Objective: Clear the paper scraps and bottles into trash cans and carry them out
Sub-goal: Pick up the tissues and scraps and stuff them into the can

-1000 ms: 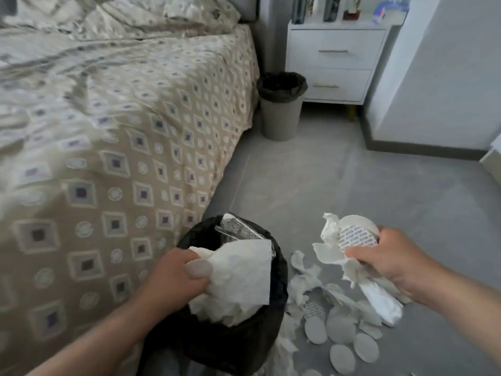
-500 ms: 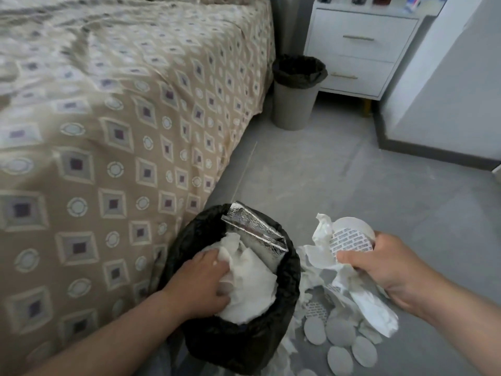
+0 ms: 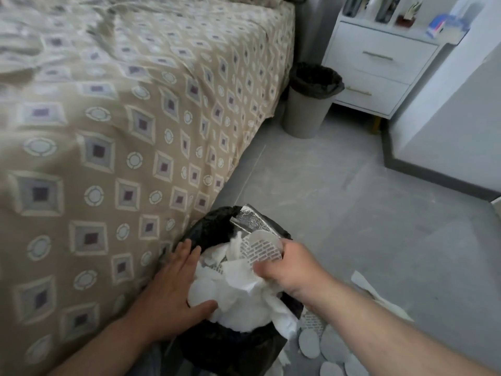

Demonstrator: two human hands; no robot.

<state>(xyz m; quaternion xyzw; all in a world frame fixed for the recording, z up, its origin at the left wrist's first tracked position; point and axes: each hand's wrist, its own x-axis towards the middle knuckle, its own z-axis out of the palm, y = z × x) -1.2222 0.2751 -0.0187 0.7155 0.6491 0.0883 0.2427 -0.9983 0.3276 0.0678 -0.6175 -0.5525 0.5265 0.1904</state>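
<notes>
Loading paper scraps into the bedside trash can.

The right hand [image 3: 292, 270] is closed on a wad of paper scraps [image 3: 244, 275] over the black-lined trash can [image 3: 217, 340]; the left hand [image 3: 173, 289] lies open, palm against the heap. Judged light, soft and compressible: take scraps in bunched handfuls. Paper discs [image 3: 320, 346] lie on the floor [image 3: 352, 213].

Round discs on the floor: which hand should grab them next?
Probably the right hand: the discs lie on its side, beside the bin. It still grips paper; the left hand is farther.
</notes>
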